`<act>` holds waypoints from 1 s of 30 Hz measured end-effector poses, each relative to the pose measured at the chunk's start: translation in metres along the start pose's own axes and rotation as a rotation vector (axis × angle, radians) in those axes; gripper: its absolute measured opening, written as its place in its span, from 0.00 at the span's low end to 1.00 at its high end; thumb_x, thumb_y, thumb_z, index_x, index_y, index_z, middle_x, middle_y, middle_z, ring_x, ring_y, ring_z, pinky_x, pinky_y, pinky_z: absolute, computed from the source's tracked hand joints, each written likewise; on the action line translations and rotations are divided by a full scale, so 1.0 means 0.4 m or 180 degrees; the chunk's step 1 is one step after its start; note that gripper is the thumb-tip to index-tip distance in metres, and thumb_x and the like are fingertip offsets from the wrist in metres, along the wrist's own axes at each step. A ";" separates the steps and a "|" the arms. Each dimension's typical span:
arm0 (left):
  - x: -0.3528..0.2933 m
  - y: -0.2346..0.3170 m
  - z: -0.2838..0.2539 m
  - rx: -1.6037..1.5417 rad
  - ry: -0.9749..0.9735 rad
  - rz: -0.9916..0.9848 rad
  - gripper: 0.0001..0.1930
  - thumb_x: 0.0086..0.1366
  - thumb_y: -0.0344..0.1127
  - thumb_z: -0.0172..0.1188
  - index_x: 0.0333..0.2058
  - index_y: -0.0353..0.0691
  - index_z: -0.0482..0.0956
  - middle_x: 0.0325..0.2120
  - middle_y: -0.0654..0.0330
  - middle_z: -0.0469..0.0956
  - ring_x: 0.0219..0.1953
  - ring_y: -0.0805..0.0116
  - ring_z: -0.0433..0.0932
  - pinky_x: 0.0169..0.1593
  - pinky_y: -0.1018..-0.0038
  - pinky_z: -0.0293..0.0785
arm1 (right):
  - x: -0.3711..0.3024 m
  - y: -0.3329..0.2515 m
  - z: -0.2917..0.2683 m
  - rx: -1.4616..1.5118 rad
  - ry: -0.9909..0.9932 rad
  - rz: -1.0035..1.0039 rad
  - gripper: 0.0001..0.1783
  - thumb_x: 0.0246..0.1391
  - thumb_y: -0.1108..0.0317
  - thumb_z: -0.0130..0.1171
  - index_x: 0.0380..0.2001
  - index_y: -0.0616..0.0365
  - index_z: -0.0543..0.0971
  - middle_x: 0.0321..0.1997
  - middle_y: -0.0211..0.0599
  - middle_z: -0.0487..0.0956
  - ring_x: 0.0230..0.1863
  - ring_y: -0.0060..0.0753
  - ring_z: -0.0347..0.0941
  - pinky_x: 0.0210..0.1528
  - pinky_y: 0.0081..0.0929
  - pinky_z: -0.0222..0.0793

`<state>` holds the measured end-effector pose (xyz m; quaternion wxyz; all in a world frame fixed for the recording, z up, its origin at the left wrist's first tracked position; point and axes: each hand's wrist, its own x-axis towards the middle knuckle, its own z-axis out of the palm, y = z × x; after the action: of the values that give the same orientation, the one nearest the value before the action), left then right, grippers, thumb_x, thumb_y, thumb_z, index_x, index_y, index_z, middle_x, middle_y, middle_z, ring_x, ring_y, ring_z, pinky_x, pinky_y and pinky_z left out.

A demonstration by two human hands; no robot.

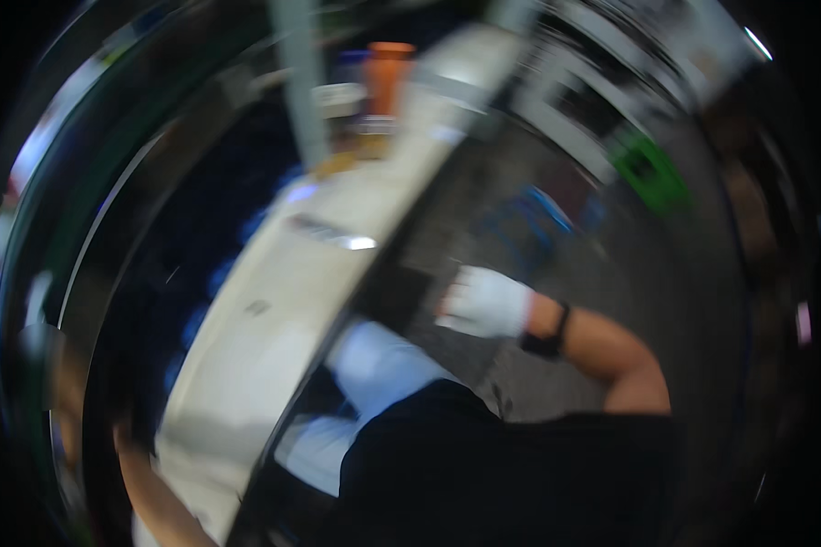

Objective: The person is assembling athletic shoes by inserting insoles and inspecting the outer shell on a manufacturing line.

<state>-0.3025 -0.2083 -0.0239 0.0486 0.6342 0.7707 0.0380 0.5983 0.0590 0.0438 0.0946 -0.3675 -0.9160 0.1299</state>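
Observation:
My right hand, in a white glove with a black band on the wrist, is held out over the floor. Its fingers are curled closed, and nothing shows in them. At the lower left, my left forearm reaches past the far side of a long pale bench. My left hand is dark and smeared by motion, so its fingers do not show. Nearest to it is the bench edge. A thin flat piece with a bright end lies on the bench surface, too blurred to name.
An orange container and a white-topped container stand at the bench's far end beside a pale post. A green crate is on the floor at the far right. Near it is a blue-framed object, blurred.

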 end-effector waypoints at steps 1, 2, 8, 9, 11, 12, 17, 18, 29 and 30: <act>0.120 -0.256 -0.070 0.0228 -0.0066 0.0142 0.36 0.70 0.59 0.67 0.67 0.41 0.78 0.61 0.43 0.83 0.63 0.46 0.83 0.65 0.52 0.79 | 0.004 0.027 0.014 -0.0113 -0.0001 -0.0153 0.15 0.69 0.53 0.61 0.34 0.51 0.84 0.32 0.41 0.84 0.36 0.53 0.81 0.49 0.53 0.78; 0.295 -0.242 0.001 0.0260 -0.0165 0.0185 0.38 0.69 0.61 0.67 0.68 0.41 0.76 0.62 0.43 0.83 0.63 0.45 0.83 0.65 0.52 0.79 | 0.047 0.025 0.018 -0.0342 -0.0195 -0.0445 0.15 0.68 0.53 0.62 0.30 0.49 0.84 0.31 0.37 0.85 0.36 0.45 0.83 0.45 0.46 0.77; 0.912 0.105 0.123 0.0858 0.0151 -0.0506 0.50 0.66 0.71 0.68 0.74 0.39 0.70 0.64 0.41 0.82 0.62 0.42 0.84 0.67 0.51 0.78 | 0.141 0.061 -0.025 -0.0648 0.0082 -0.1854 0.14 0.64 0.57 0.62 0.26 0.49 0.83 0.25 0.37 0.84 0.31 0.49 0.84 0.37 0.46 0.78; 0.899 0.144 0.148 0.0932 0.0214 -0.0836 0.52 0.65 0.73 0.69 0.75 0.38 0.69 0.64 0.41 0.82 0.62 0.41 0.84 0.68 0.51 0.78 | 0.215 0.056 -0.026 -0.0604 0.0161 -0.2194 0.14 0.64 0.58 0.62 0.26 0.50 0.83 0.25 0.38 0.85 0.30 0.49 0.84 0.36 0.46 0.78; 0.888 0.228 0.085 0.1060 0.0318 -0.1265 0.55 0.65 0.75 0.69 0.76 0.38 0.68 0.64 0.41 0.81 0.62 0.40 0.85 0.68 0.50 0.78 | 0.429 -0.043 -0.066 -0.0566 0.0278 -0.2804 0.13 0.65 0.58 0.62 0.27 0.50 0.84 0.27 0.40 0.86 0.31 0.49 0.85 0.36 0.47 0.79; 0.875 0.210 0.071 0.1006 0.0546 -0.0935 0.54 0.64 0.74 0.70 0.75 0.37 0.69 0.63 0.40 0.82 0.61 0.39 0.85 0.68 0.50 0.78 | 0.534 -0.120 -0.106 -0.0584 0.0286 -0.3174 0.13 0.65 0.58 0.62 0.28 0.50 0.85 0.28 0.41 0.87 0.32 0.50 0.86 0.36 0.48 0.80; 0.776 0.525 0.032 -0.0304 0.0686 -0.0169 0.43 0.59 0.55 0.77 0.67 0.37 0.76 0.60 0.41 0.83 0.61 0.37 0.82 0.65 0.53 0.78 | 0.953 -0.462 -0.191 -0.0782 0.0174 -0.4022 0.18 0.72 0.48 0.55 0.44 0.47 0.87 0.41 0.45 0.90 0.43 0.58 0.88 0.46 0.58 0.82; 0.707 0.588 -0.002 -0.0823 0.0387 -0.0144 0.38 0.56 0.46 0.80 0.63 0.35 0.80 0.59 0.42 0.83 0.61 0.37 0.81 0.65 0.54 0.77 | 1.006 -0.553 -0.198 -0.0710 0.0129 -0.4186 0.20 0.74 0.47 0.53 0.45 0.47 0.87 0.43 0.45 0.91 0.45 0.59 0.87 0.48 0.59 0.82; 0.316 1.037 -0.049 0.0356 0.0782 0.1099 0.41 0.45 0.35 0.83 0.62 0.44 0.81 0.63 0.49 0.76 0.66 0.40 0.73 0.71 0.44 0.68 | 1.400 -0.706 -0.157 -0.0241 0.1864 -0.3585 0.24 0.57 0.42 0.66 0.43 0.49 0.90 0.45 0.40 0.90 0.52 0.53 0.87 0.55 0.55 0.82; 0.279 1.063 -0.027 -0.0038 0.0894 0.1087 0.42 0.44 0.33 0.82 0.62 0.42 0.81 0.64 0.49 0.75 0.68 0.39 0.72 0.72 0.42 0.67 | 1.391 -0.681 -0.146 0.0080 0.1873 -0.3323 0.24 0.57 0.43 0.64 0.40 0.52 0.91 0.46 0.43 0.90 0.53 0.53 0.86 0.56 0.57 0.81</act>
<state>0.0890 -0.0167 0.0351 -0.0625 0.7437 0.6511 0.1383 0.0413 0.2675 0.2263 0.4000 0.1118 -0.9092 -0.0301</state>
